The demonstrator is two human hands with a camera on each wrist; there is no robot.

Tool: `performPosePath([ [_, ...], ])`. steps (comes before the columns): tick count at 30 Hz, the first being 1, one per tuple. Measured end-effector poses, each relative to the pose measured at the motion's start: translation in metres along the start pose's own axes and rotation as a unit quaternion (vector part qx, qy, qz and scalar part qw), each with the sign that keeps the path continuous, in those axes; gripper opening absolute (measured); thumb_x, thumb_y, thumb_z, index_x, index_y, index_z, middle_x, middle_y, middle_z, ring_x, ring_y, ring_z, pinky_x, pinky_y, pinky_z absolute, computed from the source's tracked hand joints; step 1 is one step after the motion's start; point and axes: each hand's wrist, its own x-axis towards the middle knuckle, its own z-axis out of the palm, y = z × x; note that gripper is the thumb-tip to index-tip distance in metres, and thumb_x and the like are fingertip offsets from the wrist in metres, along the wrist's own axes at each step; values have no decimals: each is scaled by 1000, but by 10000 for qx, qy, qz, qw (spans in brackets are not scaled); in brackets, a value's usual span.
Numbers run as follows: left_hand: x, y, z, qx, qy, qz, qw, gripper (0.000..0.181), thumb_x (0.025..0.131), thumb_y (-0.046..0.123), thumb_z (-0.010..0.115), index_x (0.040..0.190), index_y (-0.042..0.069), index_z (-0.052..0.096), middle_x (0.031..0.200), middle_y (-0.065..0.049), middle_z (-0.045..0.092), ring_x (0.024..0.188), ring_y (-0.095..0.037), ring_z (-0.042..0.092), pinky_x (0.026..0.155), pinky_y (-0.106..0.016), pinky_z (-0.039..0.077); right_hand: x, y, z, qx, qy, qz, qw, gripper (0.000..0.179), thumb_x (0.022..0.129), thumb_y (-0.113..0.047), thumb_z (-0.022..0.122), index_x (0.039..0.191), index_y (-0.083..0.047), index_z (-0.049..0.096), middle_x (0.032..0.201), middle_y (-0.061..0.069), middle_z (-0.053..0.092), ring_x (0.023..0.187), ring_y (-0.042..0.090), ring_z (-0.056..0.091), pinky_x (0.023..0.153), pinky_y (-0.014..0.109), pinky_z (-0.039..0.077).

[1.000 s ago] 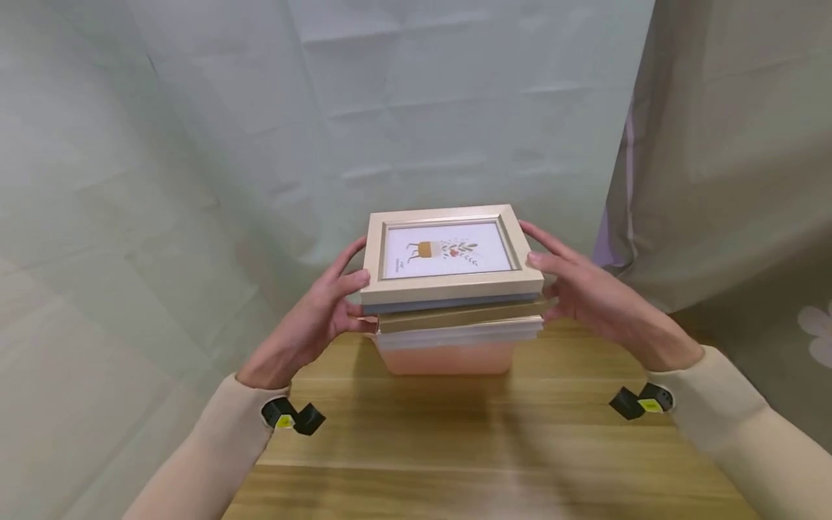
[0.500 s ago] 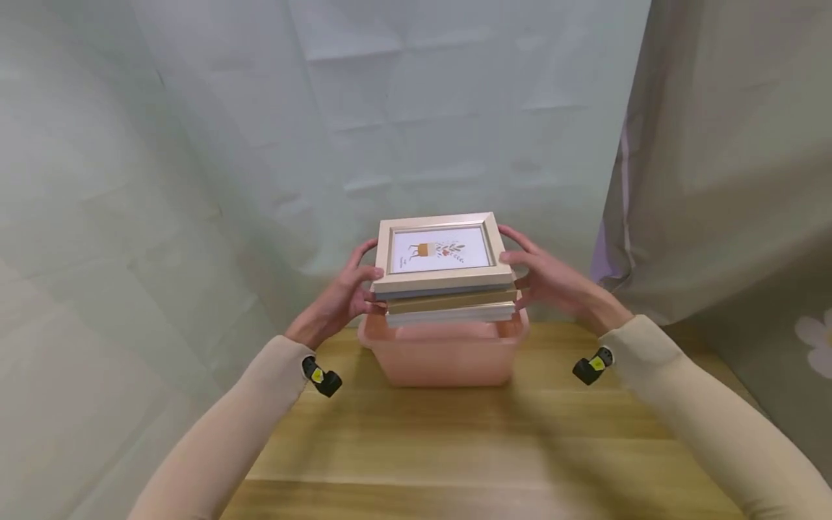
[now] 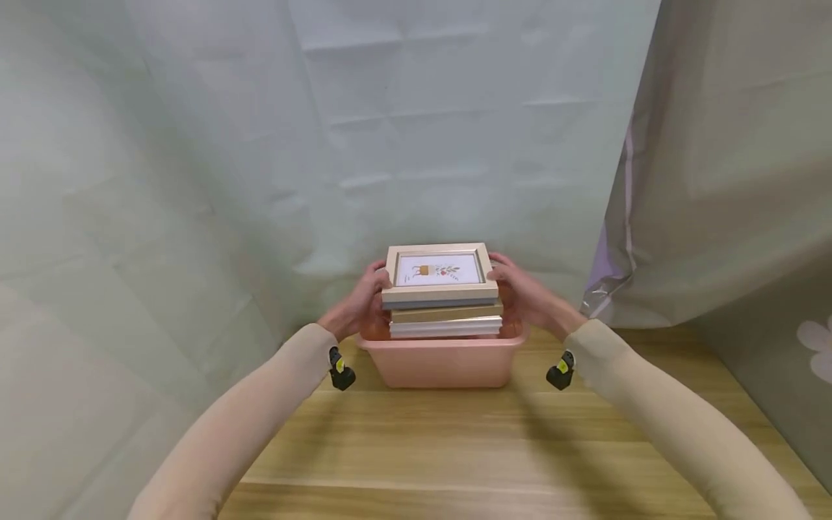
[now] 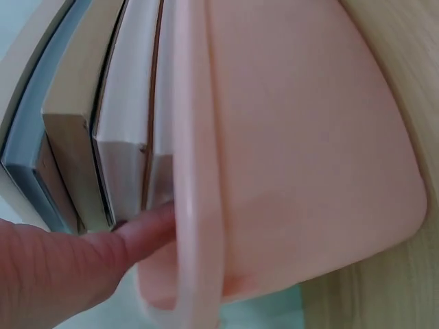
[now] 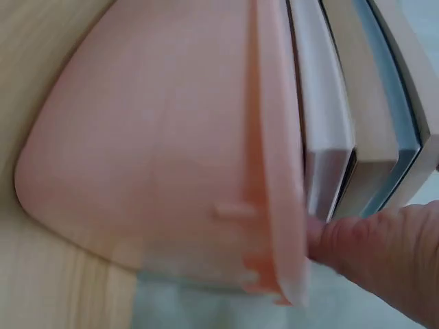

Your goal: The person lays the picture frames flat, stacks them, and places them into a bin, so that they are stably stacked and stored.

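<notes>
A stack of several picture frames [image 3: 442,315] lies flat between my two hands, over the mouth of a pink plastic bin [image 3: 443,365]. The top frame [image 3: 439,293] is cream, with a print of a plant in a legged pot; blue-grey, tan and white ones lie beneath. My left hand [image 3: 361,297] grips the stack's left end, and my right hand [image 3: 523,295] grips its right end. In the left wrist view, the lowest white frame [image 4: 163,116] is partly hidden behind the bin's rim [image 4: 195,157], and a finger of the left hand [image 4: 65,267] reaches inside that rim.
The bin stands on a wooden table [image 3: 429,440]. A pale cloth [image 3: 429,144] hangs behind it, and a grey-brown curtain [image 3: 728,159] hangs on the right. Each wrist carries a small black camera, such as the left camera [image 3: 341,370].
Both hands have carried the stack of picture frames away from me and down to the bin's mouth. The lower frames now sit within the rim's outline, and more of the bin shows.
</notes>
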Motion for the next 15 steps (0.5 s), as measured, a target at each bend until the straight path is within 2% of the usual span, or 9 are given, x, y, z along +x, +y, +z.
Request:
performPosePath([
  [4, 6, -3, 5, -300, 59, -364, 9989, 83, 85, 18, 41, 163, 28, 15, 158, -17, 37, 115, -31, 51, 79, -41, 44, 7, 7, 6, 468, 138, 454, 9978, 75, 102, -28, 41, 169, -42, 10, 171, 17, 34, 140, 42, 46, 106, 63, 48],
  [7, 13, -8, 9, -609, -4, -557, 9966, 79, 81, 13, 37, 157, 26, 22, 148, -15, 48, 113, -30, 54, 84, -42, 46, 10, 12, 8, 730, 416, 820, 9931, 77, 97, -30, 46, 166, -46, 16, 164, 12, 39, 135, 42, 48, 107, 63, 48],
  [8, 15, -10, 10, -689, -2, -609, 9958, 80, 79, 12, 35, 157, 27, 24, 144, -14, 51, 111, -28, 56, 85, -42, 48, 12, 14, 9, 798, 518, 943, 9910, 74, 95, -31, 48, 164, -45, 22, 160, 11, 44, 133, 40, 49, 108, 62, 48],
  [12, 22, -16, 15, -850, 148, -639, 9942, 89, 77, 7, 33, 162, 28, 25, 135, -12, 57, 99, -23, 64, 78, -36, 54, 12, 23, 9, 855, 737, 1178, 9866, 56, 91, -33, 48, 146, -23, 48, 133, 6, 64, 121, 30, 58, 105, 52, 48],
  [15, 26, -19, 17, -748, 318, -835, 9932, 80, 77, 7, 34, 156, 18, 34, 128, -11, 60, 94, -20, 65, 73, -32, 55, 15, 28, 11, 759, 921, 1061, 9872, 42, 92, -28, 44, 126, -10, 58, 103, -1, 72, 96, 19, 62, 89, 37, 49],
])
